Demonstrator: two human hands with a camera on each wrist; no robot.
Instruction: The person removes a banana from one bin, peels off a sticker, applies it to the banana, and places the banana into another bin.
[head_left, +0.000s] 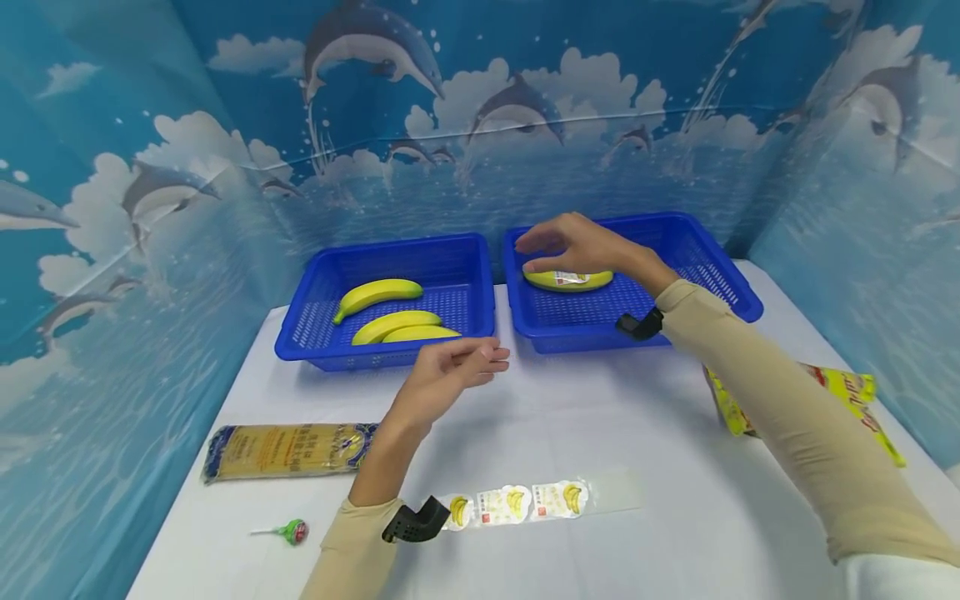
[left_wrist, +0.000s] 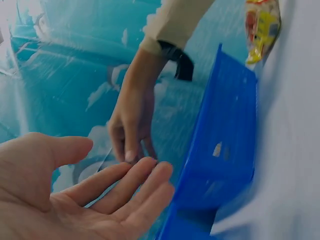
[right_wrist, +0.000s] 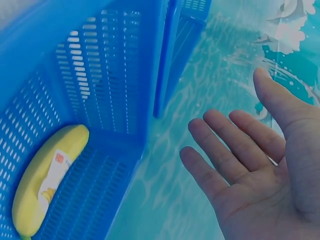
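My right hand (head_left: 573, 243) hovers over the right blue basket (head_left: 577, 340), fingers loosely extended and holding nothing. Below it in that basket lies a banana (right_wrist: 35, 185) with a white banana-picture label (right_wrist: 54, 175) on its side. My left hand (head_left: 450, 379) is just in front of the left blue basket (head_left: 382, 360); its palm and relaxed fingers show bare in the left wrist view. Inside the left basket are three bananas: one banana (head_left: 378, 293) towards the back, another banana (head_left: 396, 325) and a third banana (head_left: 422, 333) side by side near the front wall, partly hidden.
A clear strip with banana stickers (head_left: 504, 505) lies at the table's front, partly behind the left wrist. A pack of noodles (head_left: 288, 450) and a green-wrapped lollipop (head_left: 294, 532) lie at left. A yellow snack bag (head_left: 847, 392) is partly under the right forearm. Dolphin-print curtains (head_left: 517, 108) surround the table.
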